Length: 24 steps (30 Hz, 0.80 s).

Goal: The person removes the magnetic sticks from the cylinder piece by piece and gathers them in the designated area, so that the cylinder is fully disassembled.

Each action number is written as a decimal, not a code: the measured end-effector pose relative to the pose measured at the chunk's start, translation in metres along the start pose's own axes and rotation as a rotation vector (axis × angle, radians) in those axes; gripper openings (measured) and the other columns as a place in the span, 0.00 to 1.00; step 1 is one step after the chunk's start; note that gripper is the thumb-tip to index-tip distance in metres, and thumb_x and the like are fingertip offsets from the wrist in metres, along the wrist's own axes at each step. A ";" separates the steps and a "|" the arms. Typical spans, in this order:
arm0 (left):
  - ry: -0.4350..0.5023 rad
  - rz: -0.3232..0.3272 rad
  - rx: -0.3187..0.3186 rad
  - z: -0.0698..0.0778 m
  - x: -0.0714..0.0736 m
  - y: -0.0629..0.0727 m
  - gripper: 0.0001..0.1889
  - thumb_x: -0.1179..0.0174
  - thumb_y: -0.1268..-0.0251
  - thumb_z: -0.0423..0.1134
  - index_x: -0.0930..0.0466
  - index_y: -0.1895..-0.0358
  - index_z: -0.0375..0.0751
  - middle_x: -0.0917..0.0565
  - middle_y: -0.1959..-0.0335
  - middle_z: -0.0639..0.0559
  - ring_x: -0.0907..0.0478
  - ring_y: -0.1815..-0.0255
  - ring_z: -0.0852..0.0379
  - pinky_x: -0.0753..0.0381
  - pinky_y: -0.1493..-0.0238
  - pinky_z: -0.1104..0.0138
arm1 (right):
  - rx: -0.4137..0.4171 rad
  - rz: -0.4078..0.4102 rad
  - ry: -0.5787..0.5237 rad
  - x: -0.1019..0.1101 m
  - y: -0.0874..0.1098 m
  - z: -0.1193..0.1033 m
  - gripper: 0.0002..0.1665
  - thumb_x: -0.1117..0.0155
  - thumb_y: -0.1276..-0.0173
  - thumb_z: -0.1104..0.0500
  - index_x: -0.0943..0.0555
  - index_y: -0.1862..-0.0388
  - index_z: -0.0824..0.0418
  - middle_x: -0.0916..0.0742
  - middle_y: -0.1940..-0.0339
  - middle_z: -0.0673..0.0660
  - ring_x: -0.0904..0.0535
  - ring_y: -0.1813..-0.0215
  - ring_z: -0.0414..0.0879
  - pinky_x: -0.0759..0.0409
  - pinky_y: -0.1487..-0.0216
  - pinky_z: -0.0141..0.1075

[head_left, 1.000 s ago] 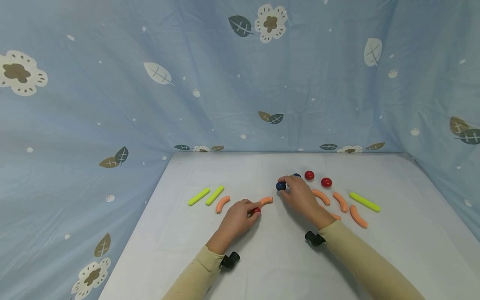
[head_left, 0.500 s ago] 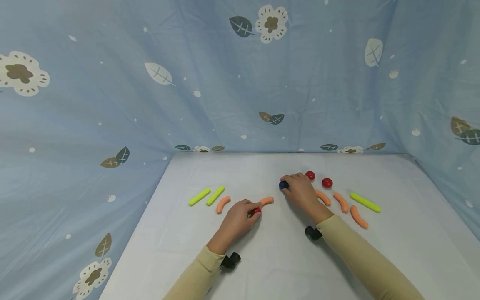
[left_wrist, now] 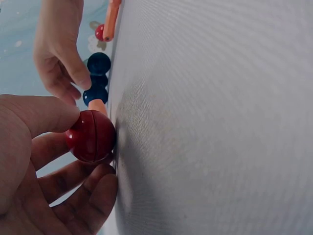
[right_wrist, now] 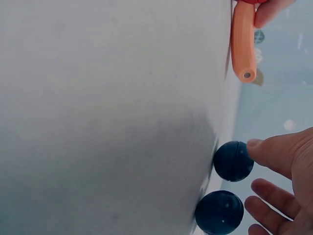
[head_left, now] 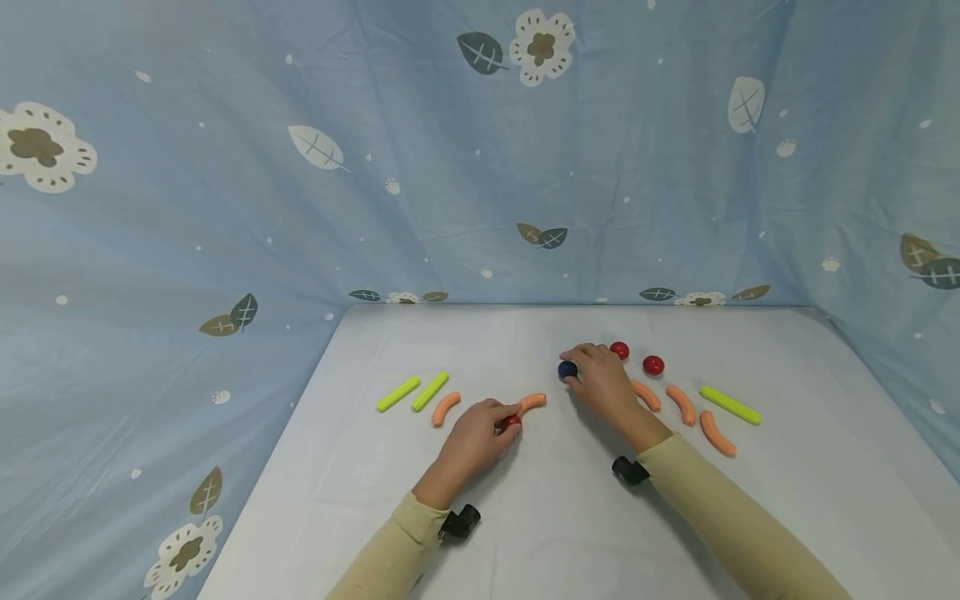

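In the left wrist view my left hand (left_wrist: 58,171) grips a glossy red ball (left_wrist: 90,136) with a seam round it, thumb on one side and curled fingers on the other. The ball sits low by the white cloth, near the end of a curved orange stick (head_left: 533,402). Farther right, my right hand (head_left: 602,383) has thumb and index finger at the sides of a dark blue ball (head_left: 567,370). The right wrist view shows that ball (right_wrist: 234,161) by the thumb tip, with another blue ball (right_wrist: 219,213) close below the fingers.
Two yellow-green sticks (head_left: 398,393) and a curved orange stick (head_left: 446,409) lie left. Right of my right hand are two red balls (head_left: 653,365), several curved orange sticks (head_left: 717,433) and one yellow-green stick (head_left: 730,404). A blue patterned curtain (head_left: 480,167) surrounds the table.
My right hand and the blue ball have shifted slightly right and away, and another blue ball is now hidden behind the hand in the head view. My left hand stays in place.
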<state>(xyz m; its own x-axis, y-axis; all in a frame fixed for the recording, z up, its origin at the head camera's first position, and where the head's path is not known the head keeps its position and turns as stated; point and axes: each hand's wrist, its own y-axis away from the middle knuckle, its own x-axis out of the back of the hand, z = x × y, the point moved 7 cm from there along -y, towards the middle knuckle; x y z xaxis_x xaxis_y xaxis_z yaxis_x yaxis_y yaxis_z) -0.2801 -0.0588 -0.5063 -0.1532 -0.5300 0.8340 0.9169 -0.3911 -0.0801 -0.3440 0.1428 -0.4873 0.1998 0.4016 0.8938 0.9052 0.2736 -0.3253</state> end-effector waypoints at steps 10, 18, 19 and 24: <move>-0.011 -0.009 -0.022 0.001 -0.001 0.000 0.17 0.36 0.28 0.42 0.16 0.38 0.47 0.16 0.55 0.53 0.21 0.61 0.58 0.22 0.61 0.68 | 0.025 0.024 -0.031 0.008 0.016 -0.004 0.21 0.22 0.39 0.60 0.14 0.46 0.62 0.16 0.47 0.63 0.21 0.43 0.61 0.23 0.39 0.56; -0.013 -0.038 -0.040 0.001 -0.006 -0.002 0.19 0.36 0.28 0.42 0.17 0.36 0.51 0.17 0.53 0.54 0.23 0.60 0.58 0.23 0.59 0.69 | 0.031 -0.015 -0.032 0.006 0.032 -0.013 0.21 0.22 0.38 0.59 0.14 0.46 0.59 0.16 0.45 0.62 0.21 0.41 0.61 0.23 0.38 0.58; -0.013 -0.041 -0.049 0.002 -0.006 -0.002 0.19 0.36 0.29 0.42 0.17 0.36 0.51 0.17 0.52 0.54 0.23 0.59 0.58 0.23 0.58 0.68 | 0.033 -0.027 -0.045 0.005 0.034 -0.016 0.21 0.23 0.38 0.59 0.14 0.46 0.59 0.15 0.45 0.62 0.21 0.41 0.60 0.23 0.39 0.57; -0.026 -0.048 -0.126 0.008 -0.005 -0.001 0.21 0.35 0.30 0.40 0.19 0.34 0.50 0.16 0.48 0.53 0.22 0.51 0.58 0.21 0.52 0.64 | 0.013 -0.112 -0.128 -0.003 0.041 -0.025 0.18 0.26 0.35 0.60 0.14 0.46 0.57 0.15 0.45 0.59 0.20 0.40 0.58 0.22 0.40 0.56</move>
<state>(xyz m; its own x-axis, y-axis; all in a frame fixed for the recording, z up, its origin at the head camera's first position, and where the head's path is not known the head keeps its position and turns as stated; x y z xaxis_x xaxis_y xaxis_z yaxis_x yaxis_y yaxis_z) -0.2772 -0.0502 -0.5065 -0.1846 -0.4893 0.8523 0.8551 -0.5076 -0.1061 -0.2977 0.1312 -0.4955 0.0482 0.4755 0.8784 0.9141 0.3335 -0.2308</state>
